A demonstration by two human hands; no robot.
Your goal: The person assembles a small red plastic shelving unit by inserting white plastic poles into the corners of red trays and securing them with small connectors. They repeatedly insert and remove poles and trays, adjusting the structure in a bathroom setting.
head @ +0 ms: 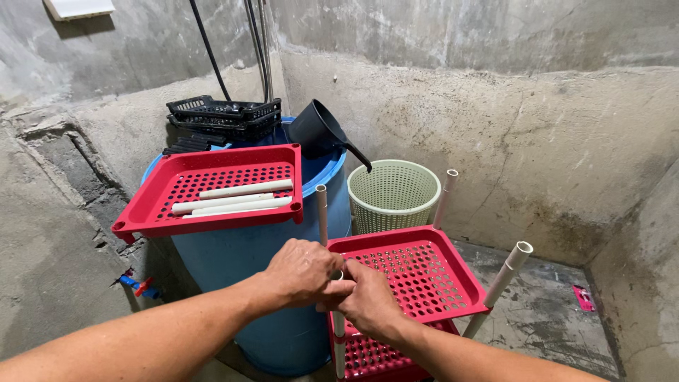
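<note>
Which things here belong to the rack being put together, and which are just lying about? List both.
In hand:
left hand and right hand on the front white pipe
red shelf tray
upright pipes
spare red tray holding loose pipes

Lying about:
green basket
black trays
dark scoop
blue barrel
</note>
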